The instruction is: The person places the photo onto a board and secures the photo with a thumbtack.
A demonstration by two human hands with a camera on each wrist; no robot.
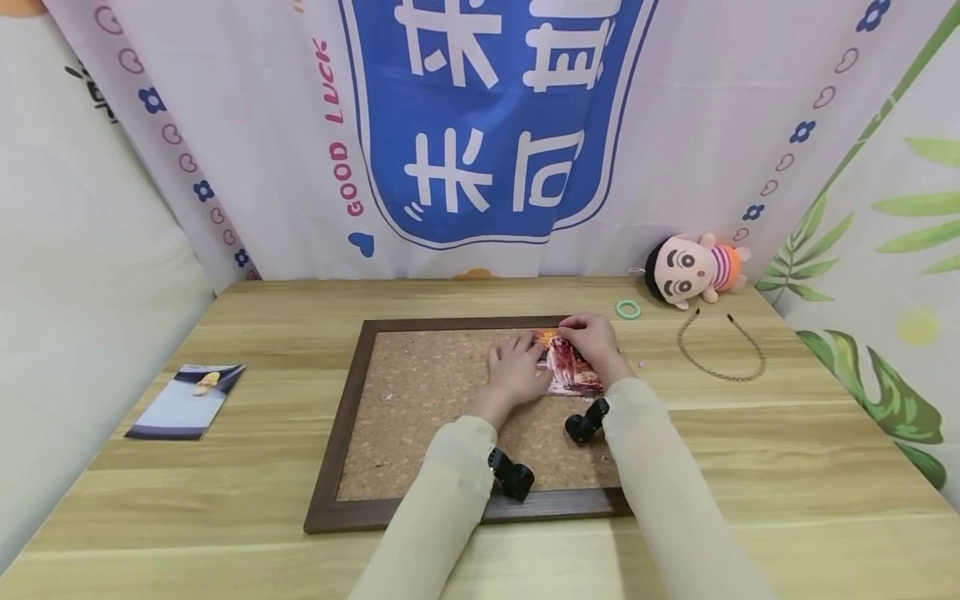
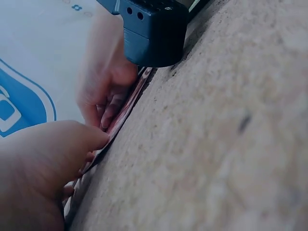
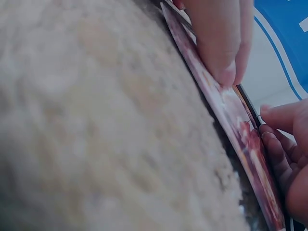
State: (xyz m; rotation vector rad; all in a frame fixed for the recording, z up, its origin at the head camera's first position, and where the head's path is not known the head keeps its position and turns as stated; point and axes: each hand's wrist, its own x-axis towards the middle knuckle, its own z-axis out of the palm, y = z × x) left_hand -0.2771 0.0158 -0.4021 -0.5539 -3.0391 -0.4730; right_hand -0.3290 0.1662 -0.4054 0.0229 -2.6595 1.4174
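I count one photo print (image 1: pixel 564 367) at one framed corkboard's (image 1: pixel 420 400) upper right; my left hand (image 1: pixel 517 368) presses it, fingers extended. My right hand (image 1: pixel 592 337) curls at its top edge, gripping what I can't tell.

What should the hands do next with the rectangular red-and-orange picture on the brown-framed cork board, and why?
Maybe the bare right hand should gently press the top edge of the rectangular red-and-orange picture onto the brown-framed cork board. Its fingers are right at that edge, and the bare left hand touches the picture's left side, which could help steady it.
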